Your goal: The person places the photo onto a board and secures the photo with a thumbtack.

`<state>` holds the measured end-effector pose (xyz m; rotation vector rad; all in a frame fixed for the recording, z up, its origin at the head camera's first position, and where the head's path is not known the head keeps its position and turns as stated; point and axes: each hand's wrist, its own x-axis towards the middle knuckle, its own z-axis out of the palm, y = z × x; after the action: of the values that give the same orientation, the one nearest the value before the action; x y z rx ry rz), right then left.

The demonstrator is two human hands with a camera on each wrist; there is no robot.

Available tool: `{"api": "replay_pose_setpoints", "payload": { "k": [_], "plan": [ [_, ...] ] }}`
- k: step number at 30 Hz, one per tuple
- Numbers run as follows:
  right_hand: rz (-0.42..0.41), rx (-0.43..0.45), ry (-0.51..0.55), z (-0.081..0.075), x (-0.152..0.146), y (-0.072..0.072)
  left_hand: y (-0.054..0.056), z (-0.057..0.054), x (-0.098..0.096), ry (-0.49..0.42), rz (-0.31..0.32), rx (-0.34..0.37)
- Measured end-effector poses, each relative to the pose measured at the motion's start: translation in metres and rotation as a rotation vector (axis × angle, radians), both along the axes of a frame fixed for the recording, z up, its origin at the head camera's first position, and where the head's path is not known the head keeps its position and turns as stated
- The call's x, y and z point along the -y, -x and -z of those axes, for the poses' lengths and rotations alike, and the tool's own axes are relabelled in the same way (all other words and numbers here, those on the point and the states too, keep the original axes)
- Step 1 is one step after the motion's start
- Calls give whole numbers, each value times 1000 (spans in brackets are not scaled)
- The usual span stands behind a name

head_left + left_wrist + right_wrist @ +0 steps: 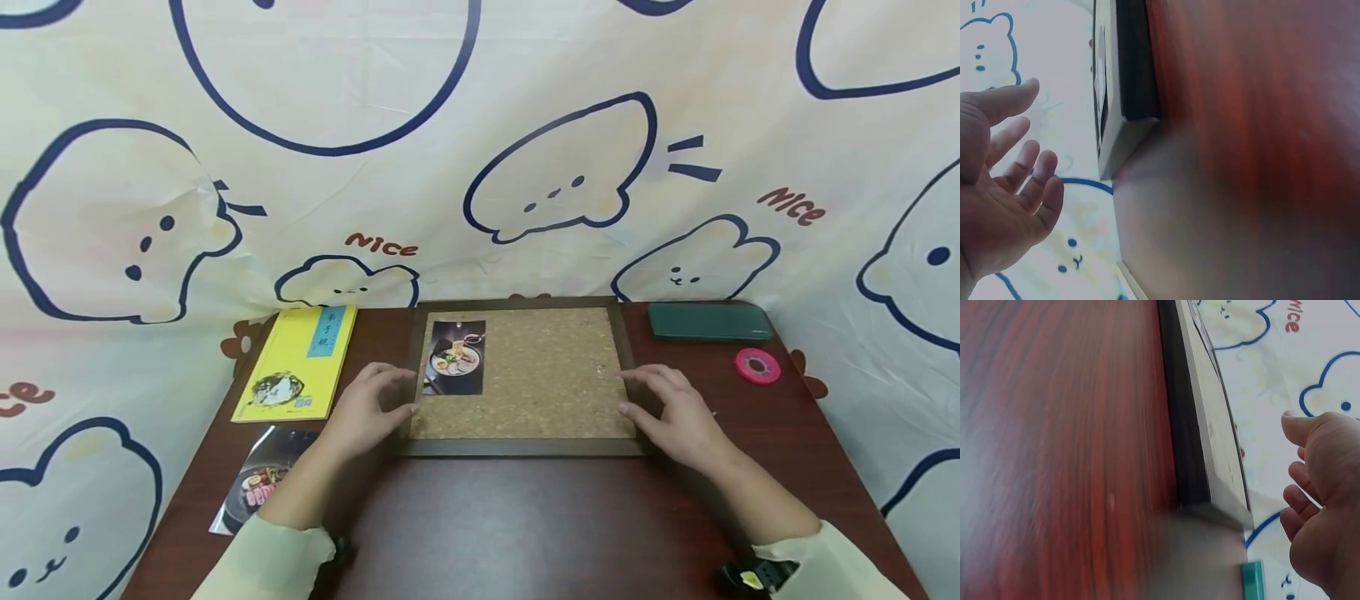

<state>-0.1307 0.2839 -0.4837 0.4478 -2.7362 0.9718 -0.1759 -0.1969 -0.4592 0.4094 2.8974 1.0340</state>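
Observation:
A framed cork board [547, 375] lies on the dark wooden table, its brown frame all around. On the upper left of the cork is a photo [455, 358] of a bowl of food. My left hand [367, 412] hovers beside the board's left edge, fingers apart and slightly bent, holding nothing. On the opposite side my right hand [675, 412] is poised at the right edge, also empty, thumb and fingers spread. Both wrist views show the hands raised, with a gap between them and the frame.
A yellow book [296, 367] lies at the left, with a glossy food photo [258, 487] in front of it, partly covered by my left forearm. At the back right are a green case [708, 322] and a pink ring-shaped roll [757, 366]. A printed cloth [555, 50] hangs behind the table.

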Motion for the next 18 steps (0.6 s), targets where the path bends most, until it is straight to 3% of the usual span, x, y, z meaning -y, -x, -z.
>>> {"api": "replay_pose_setpoints", "payload": {
  "k": [10,18],
  "plan": [
    [96,29,-44,2,-37,-21,-19,-3,42,53,-78,30],
    [153,4,-80,4,-57,-34,-32,-7,73,66,-144,47]
  ]
}}
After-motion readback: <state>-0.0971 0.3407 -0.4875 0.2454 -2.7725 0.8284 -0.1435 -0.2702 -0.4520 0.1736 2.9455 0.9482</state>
